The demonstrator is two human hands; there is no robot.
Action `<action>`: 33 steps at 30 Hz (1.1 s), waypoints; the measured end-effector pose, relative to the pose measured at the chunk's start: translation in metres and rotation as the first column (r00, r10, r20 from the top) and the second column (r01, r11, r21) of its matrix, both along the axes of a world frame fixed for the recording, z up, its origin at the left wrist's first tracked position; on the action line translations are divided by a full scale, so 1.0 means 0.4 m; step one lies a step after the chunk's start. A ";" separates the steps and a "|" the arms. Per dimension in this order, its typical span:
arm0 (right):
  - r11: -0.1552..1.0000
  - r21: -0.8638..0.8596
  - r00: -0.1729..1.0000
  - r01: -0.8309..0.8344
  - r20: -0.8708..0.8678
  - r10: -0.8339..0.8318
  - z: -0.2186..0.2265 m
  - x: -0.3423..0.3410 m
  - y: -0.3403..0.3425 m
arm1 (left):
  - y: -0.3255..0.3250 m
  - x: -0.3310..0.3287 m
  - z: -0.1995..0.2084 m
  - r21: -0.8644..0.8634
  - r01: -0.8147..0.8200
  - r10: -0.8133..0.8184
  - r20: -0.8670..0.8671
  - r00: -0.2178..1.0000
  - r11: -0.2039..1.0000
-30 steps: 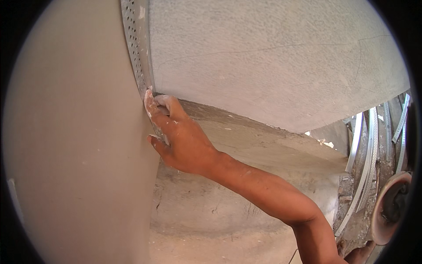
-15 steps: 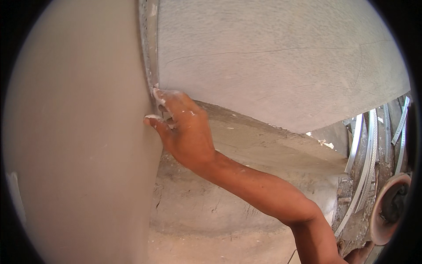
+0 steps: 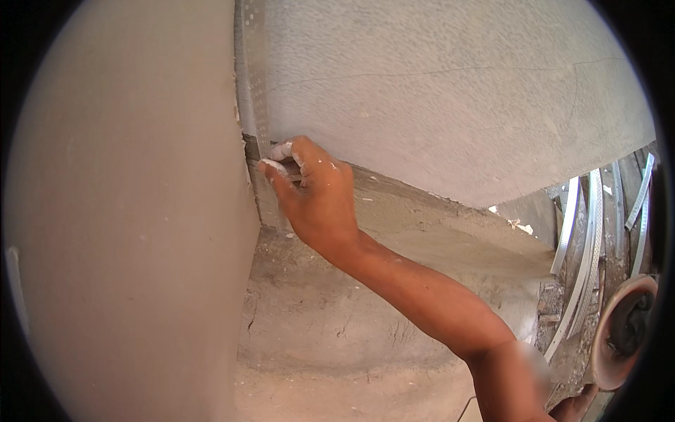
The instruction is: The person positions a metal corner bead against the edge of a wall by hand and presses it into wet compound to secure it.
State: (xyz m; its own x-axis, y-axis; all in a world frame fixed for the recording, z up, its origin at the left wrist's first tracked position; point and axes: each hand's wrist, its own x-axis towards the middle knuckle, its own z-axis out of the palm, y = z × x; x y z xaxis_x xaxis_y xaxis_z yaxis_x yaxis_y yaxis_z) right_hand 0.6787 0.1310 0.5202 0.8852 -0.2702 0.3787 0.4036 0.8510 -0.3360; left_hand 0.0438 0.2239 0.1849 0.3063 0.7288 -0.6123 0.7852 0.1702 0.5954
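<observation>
My right hand reaches in from the lower right, its fingertips dusted with white plaster. Thumb and forefinger are pinched on a thin perforated metal corner bead, which runs up from the fingers past the top of the picture. The bead is blurred and stands a little apart from the rough, plaster-flecked edge of the smooth wall at the left. A dark gap shows at that edge beside my fingertips. Behind the bead is a pale textured wall panel. My left hand is not seen.
Below the panel runs a rough cement ledge over a cracked plaster surface. At the right, several perforated metal strips lie on dirty boards. A round pan with dark contents stands at the lower right, beside a partly seen skin-coloured shape.
My right hand has moved slightly right and down, drawing the corner bead off the left wall's edge. A gap now shows along that edge.
</observation>
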 end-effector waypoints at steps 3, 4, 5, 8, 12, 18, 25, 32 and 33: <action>0.998 0.044 0.999 0.045 0.006 -0.045 0.004 -0.003 0.011 | 0.003 -0.001 0.000 0.001 0.010 -0.010 -0.003 1.000 1.000; 0.996 0.058 0.998 0.065 0.006 -0.065 0.005 -0.004 0.011 | 0.005 0.000 -0.001 0.002 0.014 -0.014 -0.002 1.000 1.000; 0.997 0.046 0.998 0.062 0.017 -0.063 0.003 -0.005 0.010 | 0.005 0.001 -0.002 0.004 0.020 -0.020 -0.003 1.000 1.000; 0.999 0.024 0.998 0.037 0.041 -0.038 -0.007 -0.006 0.005 | 0.012 0.003 -0.002 0.008 0.037 -0.037 -0.005 0.999 0.999; 0.994 -0.067 0.995 -0.086 0.037 0.088 -0.037 -0.034 -0.031 | 0.012 -0.001 -0.002 0.022 0.063 -0.063 -0.002 0.998 0.998; 0.994 -0.086 0.997 -0.068 -0.044 0.064 -0.191 -0.059 -0.053 | -0.002 -0.023 -0.026 0.025 0.175 -0.174 -0.029 0.984 0.984; 0.938 -0.138 0.948 -0.318 -0.037 0.316 -0.343 -0.046 -0.125 | 0.027 0.053 -0.002 0.013 0.333 -0.331 0.128 0.935 0.943; 0.869 -0.099 0.874 -0.485 -0.092 0.478 -0.421 -0.021 -0.149 | -0.030 0.433 0.166 0.044 0.205 -0.210 0.257 0.943 0.978; 0.862 -0.055 0.862 -0.505 -0.084 0.500 -0.428 -0.023 -0.152 | -0.079 0.471 0.204 0.036 0.194 -0.197 0.240 0.951 0.980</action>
State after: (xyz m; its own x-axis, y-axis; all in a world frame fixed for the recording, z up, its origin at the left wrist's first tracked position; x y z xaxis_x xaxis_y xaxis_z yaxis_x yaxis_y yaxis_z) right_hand 0.6697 0.0702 0.3492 0.9166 0.2435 0.3172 -0.0966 0.9045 -0.4154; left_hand 0.2323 0.1921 0.2665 0.5808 0.6470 -0.4940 0.6352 0.0194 0.7721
